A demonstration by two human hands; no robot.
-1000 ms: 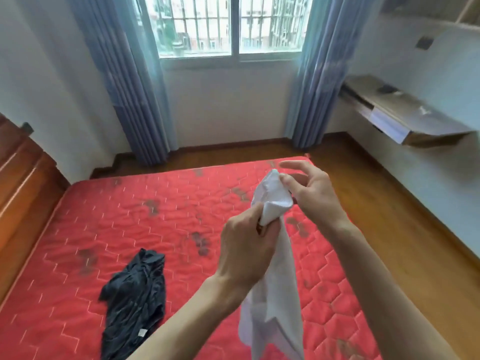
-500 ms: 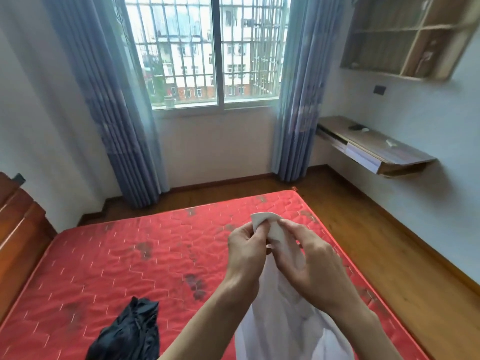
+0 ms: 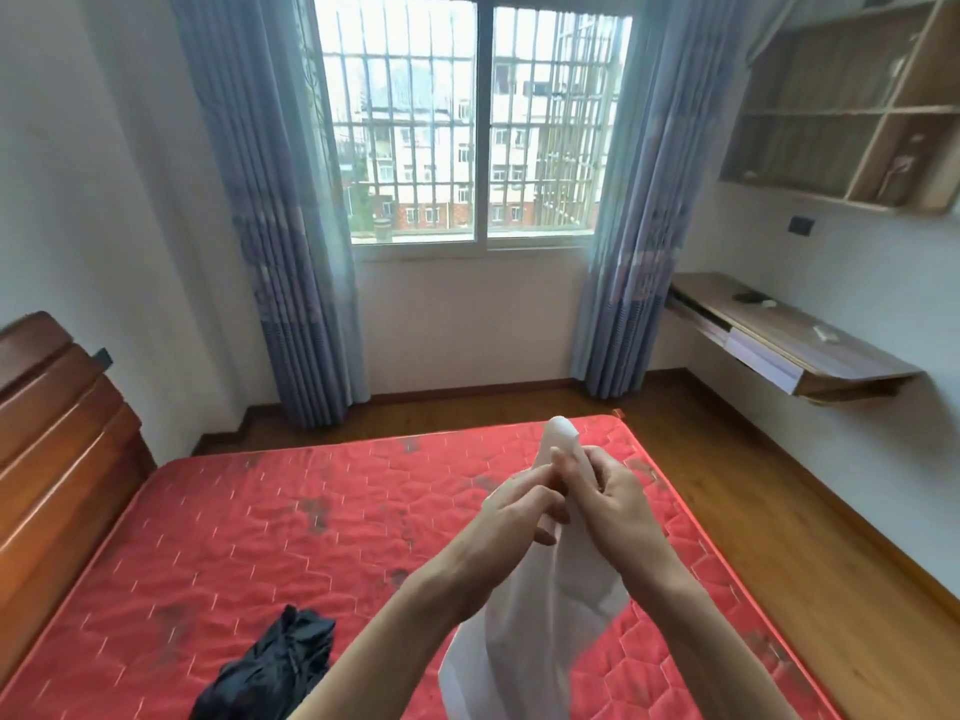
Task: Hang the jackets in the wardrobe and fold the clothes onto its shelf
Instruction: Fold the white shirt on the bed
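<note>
A white garment hangs in front of me above the red mattress. Both hands hold it near its top, close together. My left hand grips the cloth from the left with its fingers curled over it. My right hand pinches the same upper part from the right. A small rounded tip of the white cloth sticks up above my fingers. A crumpled dark garment lies on the mattress at the lower left. The wardrobe is not in view.
A wooden headboard stands at the left. Blue curtains frame the barred window ahead. A wall-mounted wooden desk and open wall shelves are on the right. Wooden floor runs beside the bed.
My view has tilted up, so more window and wall shelves show. My hands have come closer together on the white garment's top, and the dark garment now sits lower in view.
</note>
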